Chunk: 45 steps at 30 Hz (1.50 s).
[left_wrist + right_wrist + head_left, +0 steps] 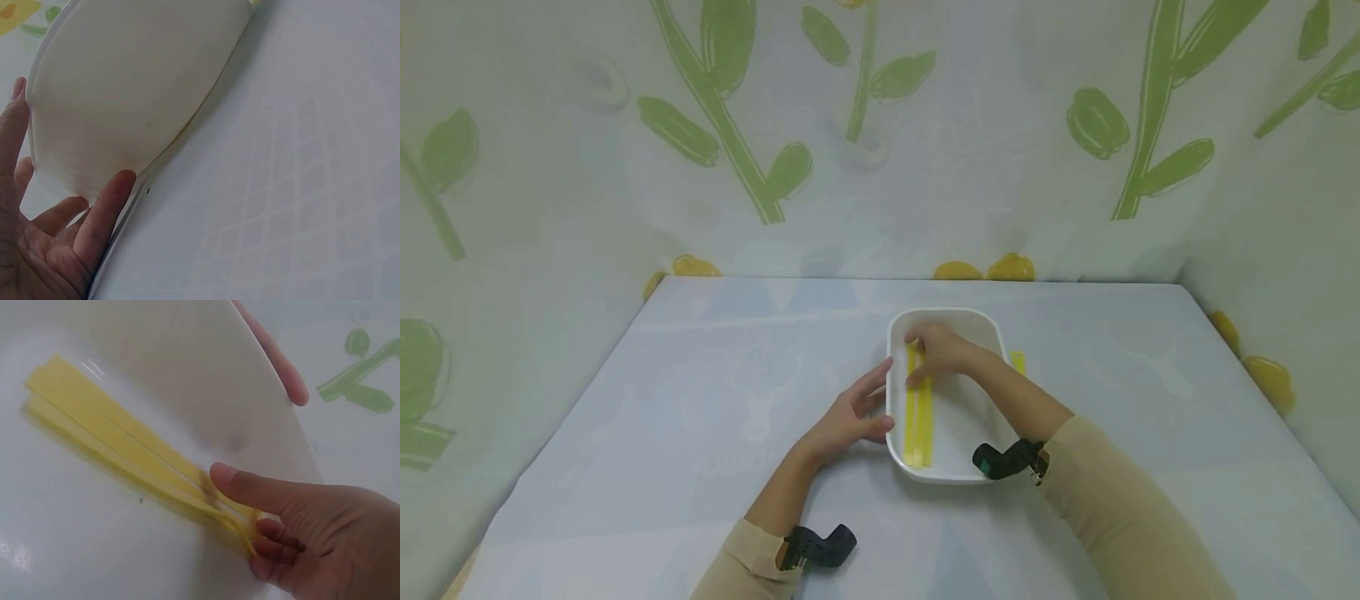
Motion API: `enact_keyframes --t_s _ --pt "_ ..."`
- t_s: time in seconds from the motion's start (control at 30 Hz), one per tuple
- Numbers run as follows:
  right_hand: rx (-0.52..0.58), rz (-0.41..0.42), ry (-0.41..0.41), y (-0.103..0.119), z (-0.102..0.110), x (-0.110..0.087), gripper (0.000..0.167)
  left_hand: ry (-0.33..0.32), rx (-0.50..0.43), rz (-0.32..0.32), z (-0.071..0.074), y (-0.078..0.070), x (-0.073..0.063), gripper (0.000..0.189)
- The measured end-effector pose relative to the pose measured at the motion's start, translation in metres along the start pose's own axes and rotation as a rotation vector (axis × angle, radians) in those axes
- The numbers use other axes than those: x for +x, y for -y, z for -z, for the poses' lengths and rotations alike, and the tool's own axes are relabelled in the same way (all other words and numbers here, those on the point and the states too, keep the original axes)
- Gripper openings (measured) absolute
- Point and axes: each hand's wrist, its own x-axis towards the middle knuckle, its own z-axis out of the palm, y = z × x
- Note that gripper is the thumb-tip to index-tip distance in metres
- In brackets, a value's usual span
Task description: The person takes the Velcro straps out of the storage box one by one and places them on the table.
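Observation:
A white rectangular container (970,433) with rounded corners stands on the table. Several flat yellow strips (919,425) lie lengthwise inside it, along its left side. My right hand (943,348) reaches into the container and holds the far end of the strips; in the right wrist view, the thumb (250,487) lies over them and a strip bends up at the curled fingers (275,550). My left hand (850,421) rests against the container's outer left wall, its fingers spread and fairly straight, as the left wrist view also shows.
More yellow material (1018,362) lies on the table just beyond the container's right wall, partly hidden. The pale table (700,417) extends on both sides. A patterned backdrop (962,167) with green leaves rises behind it. Dark wrist cameras (823,547) sit on both forearms.

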Motion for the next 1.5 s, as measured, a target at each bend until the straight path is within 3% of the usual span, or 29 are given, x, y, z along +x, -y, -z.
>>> enact_keyframes --t_s 0.33,0.43,0.7,0.9,1.07,1.23,1.33,1.5 --pt "-0.104 -0.042 -0.036 0.002 -0.003 -0.003 0.076 0.004 0.013 -0.015 0.000 0.000 0.000 0.090" --pt "-0.090 -0.032 -0.037 0.002 -0.004 -0.003 0.074 0.007 0.014 -0.025 0.001 0.001 0.001 0.092" --pt "-0.048 0.020 -0.016 -0.001 -0.007 -0.001 0.058 -0.002 0.035 0.001 0.000 0.000 0.000 0.091" --pt "0.015 0.080 0.013 -0.003 -0.005 0.002 0.034 -0.009 0.021 0.011 0.001 0.000 0.001 0.090" --pt "0.108 0.016 0.041 -0.004 -0.003 0.002 0.033 -0.020 0.029 0.028 0.000 -0.001 0.000 0.087" --pt "0.368 -0.053 0.063 -0.004 0.002 -0.001 0.046 -0.025 0.028 0.033 0.000 -0.001 0.000 0.087" --pt "0.491 -0.044 0.059 -0.004 0.005 -0.002 0.054 -0.023 0.034 0.033 0.000 -0.001 0.000 0.087" --pt "0.599 0.028 0.021 -0.005 0.009 -0.006 0.062 -0.012 0.033 0.030 0.001 0.001 0.001 0.086"
